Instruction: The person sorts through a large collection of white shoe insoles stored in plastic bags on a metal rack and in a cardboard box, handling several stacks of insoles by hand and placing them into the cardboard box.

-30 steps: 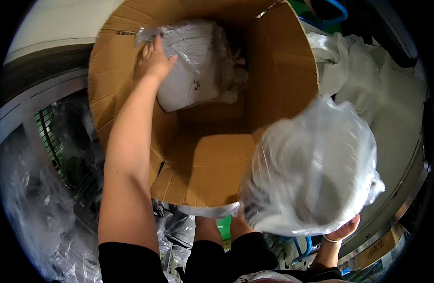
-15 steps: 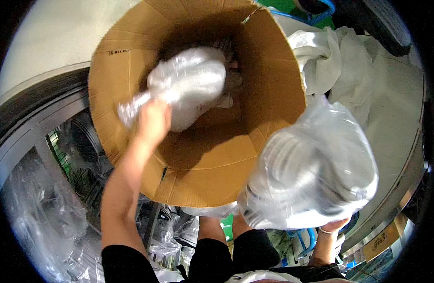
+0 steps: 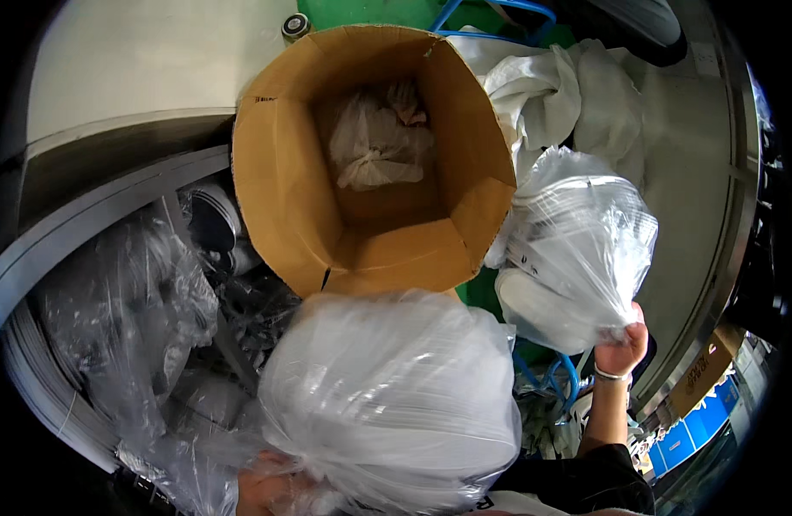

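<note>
My left hand (image 3: 271,483), low in the picture and partly behind plastic, grips the gathered end of a large clear plastic bag (image 3: 396,387). White contents fill that bag, but I cannot make out their kind. On the right, my right hand (image 3: 621,346) is closed around the bunched neck of another clear plastic bag (image 3: 585,232). Stacked white and grey rounded items show through it. Beyond both bags stands an open cardboard box (image 3: 284,172). A small knotted clear bag (image 3: 374,168) lies inside it, beside a greyish glove-like item (image 3: 405,103).
A metal-framed rack (image 3: 112,193) with clear plastic (image 3: 121,318) on it stands at left. Crumpled white sheeting (image 3: 542,95) lies right of the box. Blue tubing (image 3: 499,39) is behind it. A blue box (image 3: 693,430) and brown carton (image 3: 706,370) sit lower right.
My left hand has drawn back from the box toward me, with a white-filled bag in its grip. My right hand has risen slightly and its bag now hangs beside the box.
</note>
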The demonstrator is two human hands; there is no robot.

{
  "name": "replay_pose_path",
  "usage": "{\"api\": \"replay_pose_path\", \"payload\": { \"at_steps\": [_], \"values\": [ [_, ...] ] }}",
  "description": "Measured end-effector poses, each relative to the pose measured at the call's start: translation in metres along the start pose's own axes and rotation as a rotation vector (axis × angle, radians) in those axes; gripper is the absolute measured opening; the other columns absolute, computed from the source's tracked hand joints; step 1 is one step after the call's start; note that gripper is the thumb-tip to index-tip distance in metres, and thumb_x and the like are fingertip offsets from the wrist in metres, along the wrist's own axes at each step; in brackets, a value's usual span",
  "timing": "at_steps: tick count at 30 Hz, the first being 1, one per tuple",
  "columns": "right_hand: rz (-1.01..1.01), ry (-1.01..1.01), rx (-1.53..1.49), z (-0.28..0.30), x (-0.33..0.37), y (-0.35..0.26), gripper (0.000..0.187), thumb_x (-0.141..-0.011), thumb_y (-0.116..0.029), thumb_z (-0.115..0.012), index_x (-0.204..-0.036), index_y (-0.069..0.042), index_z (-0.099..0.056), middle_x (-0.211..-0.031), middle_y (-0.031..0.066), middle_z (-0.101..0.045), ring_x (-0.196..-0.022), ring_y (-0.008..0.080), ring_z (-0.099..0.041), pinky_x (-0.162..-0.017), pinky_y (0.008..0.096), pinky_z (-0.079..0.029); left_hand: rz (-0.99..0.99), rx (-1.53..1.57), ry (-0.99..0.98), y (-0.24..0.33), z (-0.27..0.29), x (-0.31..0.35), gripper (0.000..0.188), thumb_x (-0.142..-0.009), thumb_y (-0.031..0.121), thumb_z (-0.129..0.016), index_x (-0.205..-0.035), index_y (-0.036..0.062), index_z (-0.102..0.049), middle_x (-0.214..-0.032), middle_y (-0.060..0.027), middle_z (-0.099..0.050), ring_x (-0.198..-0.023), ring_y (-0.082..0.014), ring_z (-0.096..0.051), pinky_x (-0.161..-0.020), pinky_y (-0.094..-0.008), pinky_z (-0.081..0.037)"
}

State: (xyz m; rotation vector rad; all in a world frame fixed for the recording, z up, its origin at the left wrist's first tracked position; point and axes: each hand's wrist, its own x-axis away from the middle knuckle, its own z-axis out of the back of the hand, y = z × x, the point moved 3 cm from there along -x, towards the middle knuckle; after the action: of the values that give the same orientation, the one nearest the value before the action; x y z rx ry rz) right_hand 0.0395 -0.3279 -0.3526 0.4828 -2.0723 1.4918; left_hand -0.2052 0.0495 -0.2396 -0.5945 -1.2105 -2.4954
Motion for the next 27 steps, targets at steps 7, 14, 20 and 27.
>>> {"api": "replay_pose_path", "payload": {
  "at_steps": [7,14,20,27],
  "values": [
    [0.008,-0.106,0.028,0.004,0.014,-0.002,0.029,-0.066,-0.017,-0.042,-0.089,0.000,-0.047,-0.084,0.0100,-0.054,-0.080,0.0192,-0.050,-0.075,0.0301,-0.039,0.488,0.391,-0.262,-0.051,-0.064,0.005,0.012,-0.065,0.016,-0.063,-0.071,0.0058,-0.061,-0.071,-0.0105,-0.060,-0.063,-0.0229,-0.059,-0.058,-0.0310,-0.046],
    [-0.063,-0.503,-0.122,-0.091,0.036,0.003,0.040,-0.060,-0.018,-0.043,-0.095,0.001,-0.047,-0.102,0.0172,-0.051,-0.101,0.0302,-0.046,-0.088,0.0446,-0.034,0.526,0.303,-0.174,-0.146,-0.166,0.009,0.022,-0.070,0.022,-0.057,-0.080,0.0020,-0.056,-0.070,-0.0162,-0.058,-0.065,-0.0332,-0.056,-0.058,-0.0388,-0.044],
    [0.188,-1.017,0.726,-0.212,-0.014,0.125,0.022,-0.066,-0.013,-0.051,-0.083,0.001,-0.053,-0.079,0.0149,-0.052,-0.070,0.0283,-0.052,-0.062,0.0329,-0.041,0.571,0.101,-0.007,-0.110,-0.090,-0.072,0.014,-0.068,0.013,-0.055,-0.076,0.0017,-0.054,-0.071,-0.0173,-0.054,-0.067,-0.0320,-0.053,-0.061,-0.0365,-0.042],
    [0.052,-1.145,1.806,-0.191,-0.124,0.323,0.032,-0.074,-0.032,-0.048,-0.097,-0.010,-0.055,-0.102,0.0087,-0.052,-0.095,0.0227,-0.050,-0.079,0.0344,-0.039,0.242,-0.180,0.433,-0.114,-0.104,-0.111,0.032,-0.069,0.013,-0.054,-0.095,-0.0012,-0.044,-0.105,-0.0183,-0.041,-0.097,-0.0345,-0.038,-0.085,-0.0439,-0.026]
  ]
}}
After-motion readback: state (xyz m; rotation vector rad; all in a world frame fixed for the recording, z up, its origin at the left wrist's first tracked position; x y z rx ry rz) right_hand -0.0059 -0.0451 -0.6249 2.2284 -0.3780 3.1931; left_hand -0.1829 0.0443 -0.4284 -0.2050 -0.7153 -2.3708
